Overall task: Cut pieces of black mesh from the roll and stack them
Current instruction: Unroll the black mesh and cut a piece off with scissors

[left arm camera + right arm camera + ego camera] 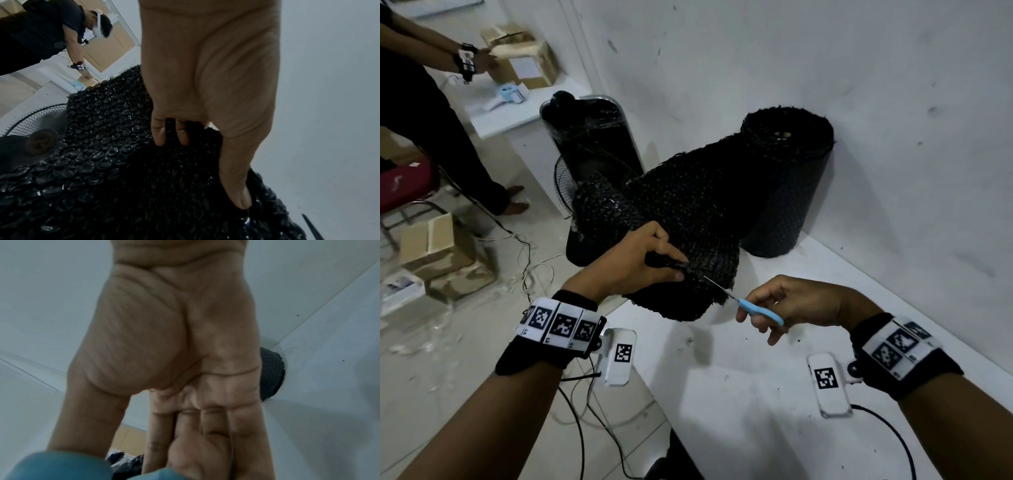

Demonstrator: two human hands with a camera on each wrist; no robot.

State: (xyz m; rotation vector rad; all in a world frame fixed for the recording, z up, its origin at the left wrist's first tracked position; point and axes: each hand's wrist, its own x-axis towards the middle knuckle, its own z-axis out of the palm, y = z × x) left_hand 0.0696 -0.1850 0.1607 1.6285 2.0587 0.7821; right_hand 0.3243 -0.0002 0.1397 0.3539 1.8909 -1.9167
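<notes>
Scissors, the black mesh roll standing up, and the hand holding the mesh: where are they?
scissors [760, 311], head view, on the blue handle.
black mesh roll [787, 164], head view, on its upper side.
left hand [640, 260], head view, on the back of the hand.

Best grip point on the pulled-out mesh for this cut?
Pinch the mesh sheet at its free front edge, just left of the scissors, coming from above as the left hand does. The sheet droops off the roll, so holding beside the blade likely keeps it taut.
</notes>
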